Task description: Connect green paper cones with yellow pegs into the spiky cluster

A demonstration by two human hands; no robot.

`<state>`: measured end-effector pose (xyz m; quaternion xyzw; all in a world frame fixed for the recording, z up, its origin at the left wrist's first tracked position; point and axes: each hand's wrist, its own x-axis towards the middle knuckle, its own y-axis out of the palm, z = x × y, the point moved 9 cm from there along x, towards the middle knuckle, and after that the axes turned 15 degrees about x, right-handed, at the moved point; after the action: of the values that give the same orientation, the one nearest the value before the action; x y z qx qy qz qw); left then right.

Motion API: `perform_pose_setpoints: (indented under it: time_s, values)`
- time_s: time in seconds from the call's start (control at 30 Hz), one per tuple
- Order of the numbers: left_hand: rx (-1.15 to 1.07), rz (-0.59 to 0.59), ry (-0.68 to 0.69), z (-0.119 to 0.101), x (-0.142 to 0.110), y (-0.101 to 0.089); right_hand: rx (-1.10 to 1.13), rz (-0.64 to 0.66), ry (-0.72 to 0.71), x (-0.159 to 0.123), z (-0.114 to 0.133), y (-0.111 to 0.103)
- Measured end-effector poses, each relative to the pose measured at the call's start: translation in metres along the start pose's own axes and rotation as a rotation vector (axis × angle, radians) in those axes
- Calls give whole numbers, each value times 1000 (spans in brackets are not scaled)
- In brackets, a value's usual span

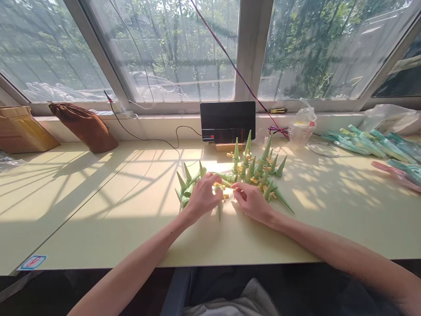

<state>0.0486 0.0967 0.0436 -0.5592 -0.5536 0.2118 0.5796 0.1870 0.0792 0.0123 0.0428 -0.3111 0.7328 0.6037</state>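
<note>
My left hand [204,193] is closed round a green plant watering spike [219,211], whose pointed tip hangs down below the fingers. A small yellow valve [225,197] sticks out of it toward the right. Just across from it, my right hand [251,199] has thumb and fingertips drawn together; whatever they pinch is too small to make out. Behind the right hand several green spikes with yellow valves [246,162] stand upright in a cluster. More green spikes [188,174] lie and stand to the left, partly hidden by my left hand.
A dark tablet [228,117] leans at the back, with a phone [229,135] before it. A brown drawstring bag [83,127] and a cardboard box [28,129] sit back left. At the right are a bagged cup [301,131] and plastic-wrapped green packets [371,142]. Cables cross the rear.
</note>
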Motion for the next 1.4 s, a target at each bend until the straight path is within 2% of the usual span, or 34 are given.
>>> perform_pose_setpoints:
  time_s: [0.13, 0.33, 0.63, 0.9, 1.17, 1.4]
  values:
    - [6, -79, -59, 8, 2, -6, -172, 39, -92, 5, 5, 6]
    - [20, -84, -104, 16, 4, -6, -369, 170, -43, 21, 5, 19]
    - [-4, -93, -152, 26, 8, -18, -325, 208, -25, 30, -4, 27]
    - [-6, -64, -158, 24, 7, -11, -348, 224, -9, 29, -5, 31]
    - [4, -71, -114, 20, 5, -4, -336, 225, -54, 31, -10, 34]
    - [-17, -107, -91, 18, 5, -6, -338, 164, -58, 22, 4, 22]
